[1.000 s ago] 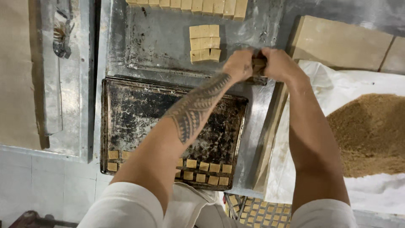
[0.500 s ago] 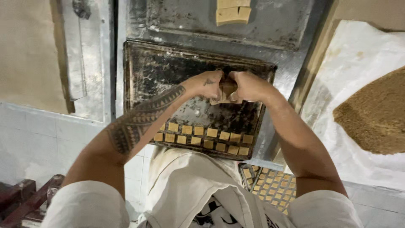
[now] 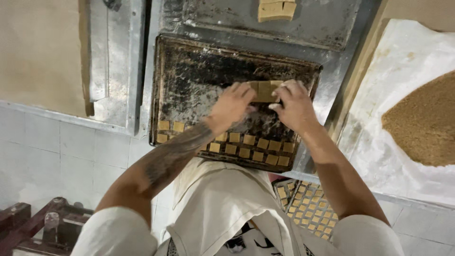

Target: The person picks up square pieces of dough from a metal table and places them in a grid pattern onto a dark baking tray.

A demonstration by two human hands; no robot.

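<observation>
Between my left hand [image 3: 231, 105] and my right hand [image 3: 294, 105] I hold a short row of tan dough squares [image 3: 263, 90] over a dark, blackened baking tray [image 3: 204, 71]. Both hands pinch the ends of that row. Near the tray's front edge lie two rows of small tan dough squares [image 3: 251, 146], with a few more at the left [image 3: 170, 127]. My left forearm is tattooed.
A block of cut dough [image 3: 276, 9] lies on a metal sheet [image 3: 227, 19] behind the tray. A heap of brown crumbs [image 3: 426, 123] sits on white cloth at the right. A second tray of squares [image 3: 308, 208] is lower right. Dark metal frame [image 3: 33, 227] at lower left.
My hands brought the dough squares from the block at the back toward me, over the dark tray, and my head tilted down.
</observation>
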